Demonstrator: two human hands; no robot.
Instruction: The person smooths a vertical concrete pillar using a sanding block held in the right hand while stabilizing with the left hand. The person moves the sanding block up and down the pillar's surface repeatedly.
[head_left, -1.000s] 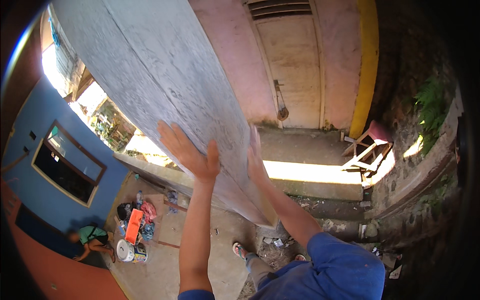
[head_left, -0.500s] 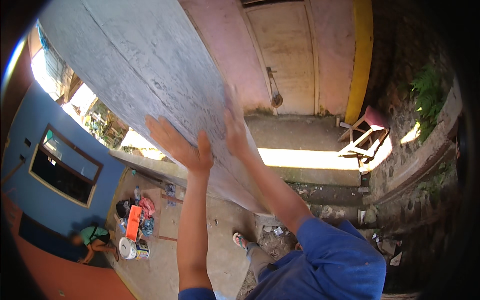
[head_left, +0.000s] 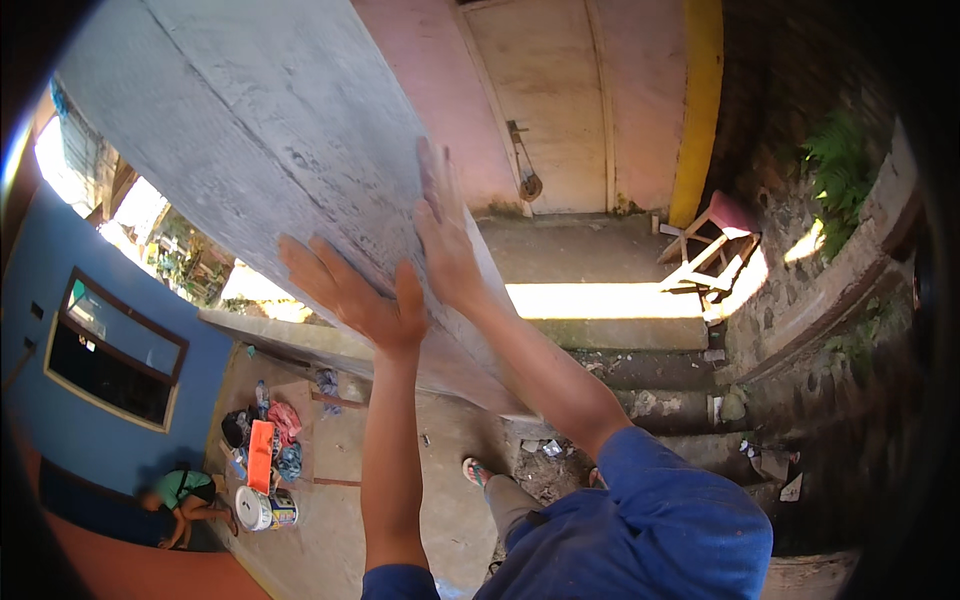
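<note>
A tall grey-white wall face (head_left: 250,120) with a rough, blotchy surface and a long dark seam rises right in front of me. My left hand (head_left: 360,305) lies on its lower part, palm toward it, thumb spread from the fingers. Close to the wall's right edge, my right hand (head_left: 446,245) is also up against the surface, fingers stretched out and slightly blurred. Neither hand shows anything held, though the palms are turned away from view. Both forearms reach up and forward from blue sleeves.
At lower left, a person (head_left: 185,500) crouches beside a blue and orange wall. Near them stand a white bucket (head_left: 255,508), an orange box-like item (head_left: 260,455) and bags. A wooden stool (head_left: 715,250) stands at right, past a concrete step (head_left: 620,333). Behind is a door (head_left: 550,100).
My right hand has shifted slightly left on the wall and is less blurred. My left hand stays nearly in place. The whole view has moved a little.
</note>
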